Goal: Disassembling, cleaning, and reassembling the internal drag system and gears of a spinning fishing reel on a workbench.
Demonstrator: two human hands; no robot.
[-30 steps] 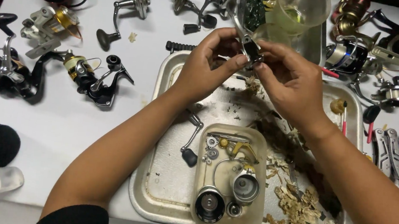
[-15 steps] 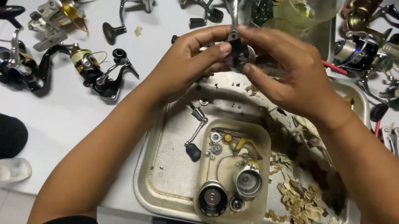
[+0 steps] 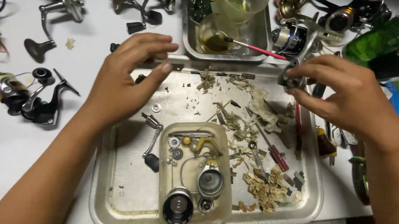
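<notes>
1. Right hand (image 3: pixel 347 102), upper right of frame, is pinching a small grey metal reel part (image 3: pixel 291 75) between thumb and fingertips; fingers are curled tight on it. Part is sitting over the top-right corner of the big metal tray (image 3: pixel 122 186).
2. Left hand (image 3: pixel 126 78), upper left of centre, is hovering over the tray's top-left edge. Fingers are half open and spread, thumb apart from the index finger, holding nothing.
3. Hands are well apart, with the tray's debris between them.
4. A clear plastic tub (image 3: pixel 163 180) is lying in the tray at bottom centre, holding two spools (image 3: pixel 211 183), small washers and a wire bail.
5. A loose crank handle (image 3: pixel 152 144) is lying just left of the tub.
6. A red-handled screwdriver (image 3: pixel 272 151) is lying among paper scraps, centre right.
7. A smaller steel tray (image 3: pixel 262 34) at top centre is holding cups of oil and a red brush (image 3: pixel 256 48).
8. Whole spinning reels (image 3: pixel 29 98) are lying on the white table at left.
</notes>
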